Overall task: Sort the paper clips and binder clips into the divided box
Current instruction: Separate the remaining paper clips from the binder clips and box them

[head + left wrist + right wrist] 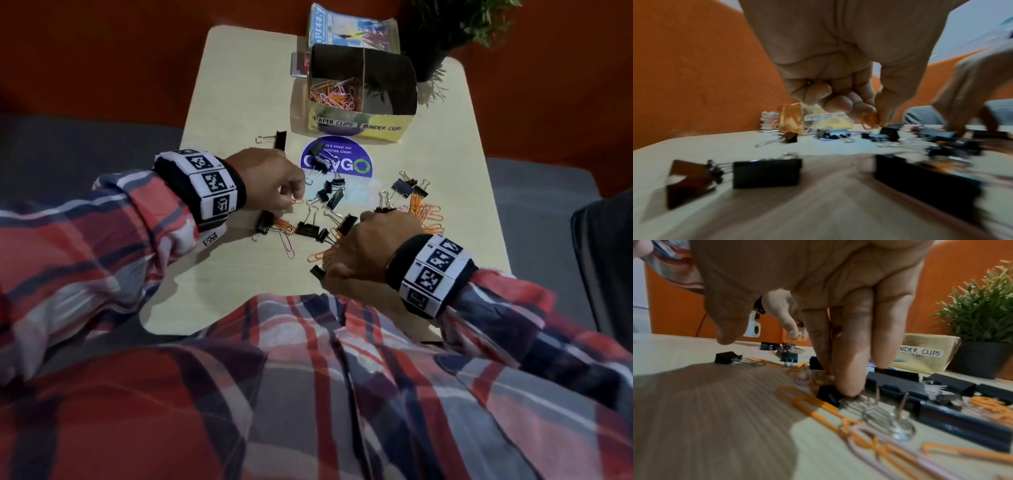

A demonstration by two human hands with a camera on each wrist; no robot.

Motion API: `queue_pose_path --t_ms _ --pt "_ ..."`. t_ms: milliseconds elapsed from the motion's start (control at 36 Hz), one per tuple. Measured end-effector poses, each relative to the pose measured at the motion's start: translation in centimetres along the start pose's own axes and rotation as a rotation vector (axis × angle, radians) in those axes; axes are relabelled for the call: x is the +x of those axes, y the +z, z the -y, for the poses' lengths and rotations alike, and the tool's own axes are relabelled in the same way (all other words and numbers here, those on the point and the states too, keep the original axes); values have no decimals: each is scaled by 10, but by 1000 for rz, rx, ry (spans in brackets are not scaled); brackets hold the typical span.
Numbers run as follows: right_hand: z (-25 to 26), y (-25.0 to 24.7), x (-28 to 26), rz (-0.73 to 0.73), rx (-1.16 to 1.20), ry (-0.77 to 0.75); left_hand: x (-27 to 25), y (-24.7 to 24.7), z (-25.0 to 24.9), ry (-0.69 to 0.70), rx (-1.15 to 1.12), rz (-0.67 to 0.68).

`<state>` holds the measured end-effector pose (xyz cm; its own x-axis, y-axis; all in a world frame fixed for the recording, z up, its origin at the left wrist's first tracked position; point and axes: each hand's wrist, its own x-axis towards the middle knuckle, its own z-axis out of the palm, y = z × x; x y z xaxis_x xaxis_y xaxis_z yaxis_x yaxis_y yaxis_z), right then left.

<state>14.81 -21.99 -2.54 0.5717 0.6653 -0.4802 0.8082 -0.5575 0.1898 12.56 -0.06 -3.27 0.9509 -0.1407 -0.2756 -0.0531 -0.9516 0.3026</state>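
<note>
Head view: a person in a plaid shirt sits at a pale counter (219, 102) that fills the middle of the frame. The left hand (270, 178), at centre left, has its fingers curled, and thumb and forefinger pinch an orange paper clip (297, 201) just above the counter surface. The left wrist view shows the same pinch, with the clip (871, 120) hanging below the fingertips (865, 108) at centre right of that frame.

The right hand (370, 250), at centre right of the head view, reaches down into the scatter of clips. In the right wrist view its fingers (851, 369) point straight down, and one fingertip presses on a small black binder clip (828, 394) in the middle of the frame; the thumb stays apart at left, and whether anything is truly gripped cannot be told.

Loose binder clips (334, 197) and orange and pink paper clips (424, 212) lie mixed on the counter between and beside both hands, some overlapping a round blue sticker (352, 161).

The divided box (356, 128) stands at upper centre of the head view, beyond the sticker. Its front wall bears two labels, "PAPER CLIPS" on the left and "BINDER CLIPS" on the right. The left compartment holds a heap of orange and pink paper clips (332, 96); the inside of the right compartment is dark. A potted plant (455, 24) stands at upper right, beside the box.
</note>
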Motion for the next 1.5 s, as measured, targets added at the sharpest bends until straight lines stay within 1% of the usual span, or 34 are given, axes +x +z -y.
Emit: queue_pose_path --t_ms 111,167,250,389,556,694,833,917,972,1056,1194,1250,1278,1333,1417,1444,1500 --pt "3 -5 0 -15 19 -42 -13 13 -7 5 86 82" --pt "4 -7 1 8 19 -42 -18 19 -7 3 110 104" --pt "8 -9 4 23 28 -56 -21 23 -6 -3 136 77" --pt "21 -11 11 -7 -18 -85 -22 23 -6 -24 148 45" --pt "23 -21 18 65 -47 -86 -25 22 -6 -40 130 41" --pt "10 -19 26 93 -14 -26 -27 21 -4 -116 28 64" --pt "-11 -19 28 68 174 25 -32 14 -2 -205 -141 49" --pt "-20 -19 27 31 317 68 -33 8 1 -251 -273 8" --pt "-23 -18 27 17 367 74 -31 1 2 -263 -334 -7" --pt "-25 -16 27 36 340 52 -22 -15 3 -253 -399 -40" --pt "-19 -12 24 73 140 -74 10 -53 3 -199 -405 -145" --pt "-17 -11 25 60 85 -102 26 -67 2 -173 -354 -108" --pt "-16 -11 26 63 68 -109 34 -72 2 -158 -301 -58" --pt "-16 -11 28 73 63 -134 47 -75 1 -122 -162 81" --pt "-17 -10 30 71 66 -159 61 -58 5 -98 45 274" --pt "-17 -9 31 68 70 -161 64 -50 9 -106 83 312" --pt "-19 -8 32 62 90 -150 70 -41 17 -106 112 330"
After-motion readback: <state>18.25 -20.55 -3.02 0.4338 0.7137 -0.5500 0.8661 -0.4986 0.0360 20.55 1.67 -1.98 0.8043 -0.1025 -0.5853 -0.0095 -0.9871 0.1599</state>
